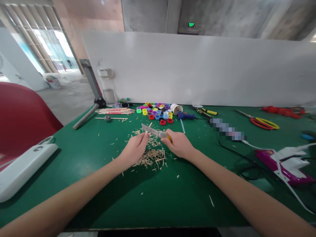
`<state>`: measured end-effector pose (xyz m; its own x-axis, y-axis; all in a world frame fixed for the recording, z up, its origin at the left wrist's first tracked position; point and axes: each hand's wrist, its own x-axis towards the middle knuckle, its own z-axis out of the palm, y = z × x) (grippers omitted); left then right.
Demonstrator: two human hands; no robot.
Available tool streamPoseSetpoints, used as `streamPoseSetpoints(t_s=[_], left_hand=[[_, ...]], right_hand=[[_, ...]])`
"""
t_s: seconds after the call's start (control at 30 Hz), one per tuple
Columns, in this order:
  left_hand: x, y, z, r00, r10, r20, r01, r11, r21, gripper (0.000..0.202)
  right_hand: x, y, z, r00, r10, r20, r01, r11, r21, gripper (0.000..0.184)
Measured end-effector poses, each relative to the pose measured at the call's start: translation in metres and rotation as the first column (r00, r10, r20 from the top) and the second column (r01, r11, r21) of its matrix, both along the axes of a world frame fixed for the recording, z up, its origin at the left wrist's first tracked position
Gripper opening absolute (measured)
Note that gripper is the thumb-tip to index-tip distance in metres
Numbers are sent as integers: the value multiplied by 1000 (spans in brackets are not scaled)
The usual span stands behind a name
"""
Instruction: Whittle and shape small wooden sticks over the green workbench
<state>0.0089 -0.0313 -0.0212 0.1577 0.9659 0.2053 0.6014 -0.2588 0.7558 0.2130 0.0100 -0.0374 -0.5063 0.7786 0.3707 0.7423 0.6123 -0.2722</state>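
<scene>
My right hand (178, 142) is closed around the yellow handle of a utility knife (153, 131), its blade pointing up and to the left. My left hand (134, 148) pinches a thin wooden stick (150, 125), whose pale tip sticks up beside the blade. Most of the stick is hidden by the fingers. The blade crosses just above my left fingertips; whether it touches the wood I cannot tell. Under and behind both hands lies a heap of wood shavings (153, 157) on the green table (172, 200).
Colourful bottle caps (158, 112) and a tipped white cup (176, 109) lie behind the hands. Thin sticks (116, 112) are at the back left. To the right are a blue glue gun (186, 116), scissors (264, 123) and a purple power strip (286, 171) with cables. A white box (27, 171) sits left.
</scene>
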Motion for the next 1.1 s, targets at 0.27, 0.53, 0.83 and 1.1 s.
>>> streamPoseSetpoints(t_s=[0.27, 0.53, 0.83, 1.1], left_hand=[[3, -10, 9, 991, -56, -122, 61, 997, 43, 40], [7, -31, 13, 986, -153, -65, 150, 988, -47, 41], [6, -23, 7, 967, -52, 248, 91, 984, -151, 42], [7, -17, 2, 957, -38, 287, 89, 982, -166, 38]], right_hand=[[-7, -1, 0, 997, -56, 52, 54, 998, 26, 45], [-5, 19, 6, 984, -133, -120, 118, 985, -128, 53], [22, 24, 4, 986, -89, -142, 80, 994, -69, 45], [0, 2, -1, 997, 77, 30, -78, 997, 26, 44]])
